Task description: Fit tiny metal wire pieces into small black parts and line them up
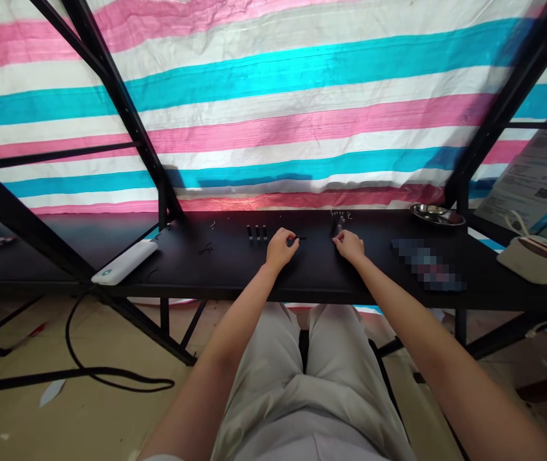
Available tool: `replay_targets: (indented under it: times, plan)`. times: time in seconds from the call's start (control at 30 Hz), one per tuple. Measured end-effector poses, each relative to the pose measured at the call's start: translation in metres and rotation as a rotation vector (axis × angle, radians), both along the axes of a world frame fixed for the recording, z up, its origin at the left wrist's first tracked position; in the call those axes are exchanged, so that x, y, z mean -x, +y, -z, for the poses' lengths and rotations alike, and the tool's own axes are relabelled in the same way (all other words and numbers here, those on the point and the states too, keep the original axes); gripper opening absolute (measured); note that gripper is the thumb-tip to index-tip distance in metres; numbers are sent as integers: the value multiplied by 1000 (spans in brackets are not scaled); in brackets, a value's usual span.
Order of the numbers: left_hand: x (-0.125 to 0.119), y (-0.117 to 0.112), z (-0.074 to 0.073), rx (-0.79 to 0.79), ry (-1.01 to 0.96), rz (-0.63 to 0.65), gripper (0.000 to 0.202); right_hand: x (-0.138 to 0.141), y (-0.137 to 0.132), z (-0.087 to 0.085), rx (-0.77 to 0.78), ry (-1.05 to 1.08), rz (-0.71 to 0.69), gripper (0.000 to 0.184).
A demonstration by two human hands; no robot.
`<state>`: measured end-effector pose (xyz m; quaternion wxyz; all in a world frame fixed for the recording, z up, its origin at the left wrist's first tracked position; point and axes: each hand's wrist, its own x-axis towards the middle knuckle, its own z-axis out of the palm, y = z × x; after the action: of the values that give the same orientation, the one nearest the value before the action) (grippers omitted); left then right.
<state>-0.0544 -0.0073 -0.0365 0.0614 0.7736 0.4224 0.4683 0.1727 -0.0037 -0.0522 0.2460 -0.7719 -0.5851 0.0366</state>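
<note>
One box bears illegible print; left hand pinches a dark stick; right hand curls, its hold unclear.

1. At the centre of the frame, our left hand pinches a small dark stick.
2. Slightly right of it, our right hand meets some small pieces; we can't quite tell whether it grips one.
3. Left of centre, we see three short dark cylinders in a row on the black table.
4. Across the top, we face a striped sheet.
</note>
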Motion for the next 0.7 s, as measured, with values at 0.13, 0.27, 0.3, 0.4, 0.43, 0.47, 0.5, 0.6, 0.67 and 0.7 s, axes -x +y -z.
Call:
replay_targets:
  times: [0.13,0.27,0.3,0.4,0.43,0.47,0.5,0.6,0.67,0.7]
  plan:
    - [2,0,-1,-5,-3,-7,4,12,-4,-5,-22,-160,-144,13]
    - [3,0,-1,-29,-6,-10,4,25,-4,-11,-56,-390,-330,14]
    - [3,0,-1,-35,-6,-6,4,29,-3,-12,-57,-442,-357,15]
    - [3,0,-1,-45,-5,5,5,40,0,-14,-62,-553,-391,17]
    - [3,0,0,-45,-5,8,5,43,2,-14,-68,-581,-398,17]
    - [3,0,0,-45,-5,9,5,46,3,-14,-78,-608,-412,18]
    - [3,0,0,-45,-6,9,5,48,4,-13,-91,-635,-431,18]
    - [3,1,1,-43,-9,10,6,50,5,-11,-124,-688,-486,20]
    - [3,1,1,-41,-9,13,6,49,4,-10,-132,-681,-479,21]
    - [3,1,1,-39,-8,15,6,49,3,-10,-136,-668,-465,21]
